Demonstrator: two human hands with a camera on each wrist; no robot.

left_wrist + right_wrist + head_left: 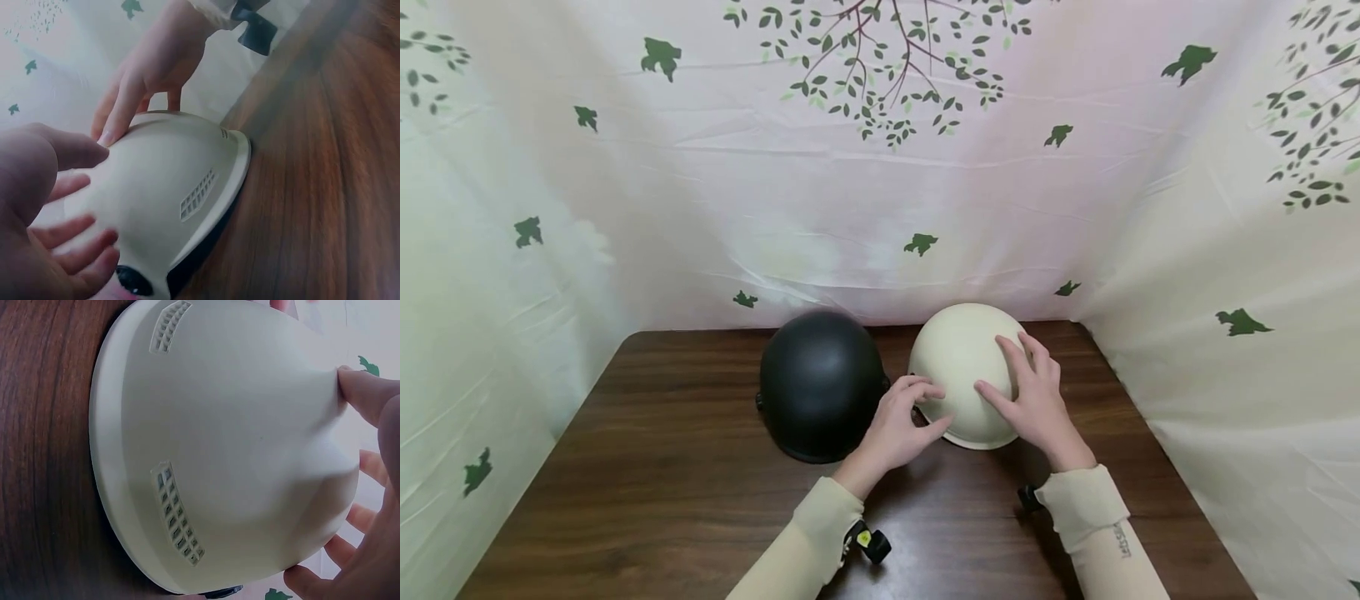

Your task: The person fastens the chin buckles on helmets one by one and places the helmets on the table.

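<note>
A cream-white helmet (962,350) rests dome-up on the wooden table, its rim toward me. Grid-like vents (178,515) show near the rim in the right wrist view. My right hand (1036,402) rests spread on the right side of its dome, fingertips and thumb touching the shell. On the left side, my left hand (897,423) is held with loosely bent fingers and a gap between thumb and fingers. Its fingers are very near the shell; whether they touch it I cannot tell. A matte black helmet (822,383) stands dome-up just left of this hand.
The brown wooden table (647,467) reaches back to a pale curtain (820,200) with leaf prints. Curtains also hang along both sides. Small black devices (874,543) are strapped at both wrists. Both helmets stand near the table's back edge.
</note>
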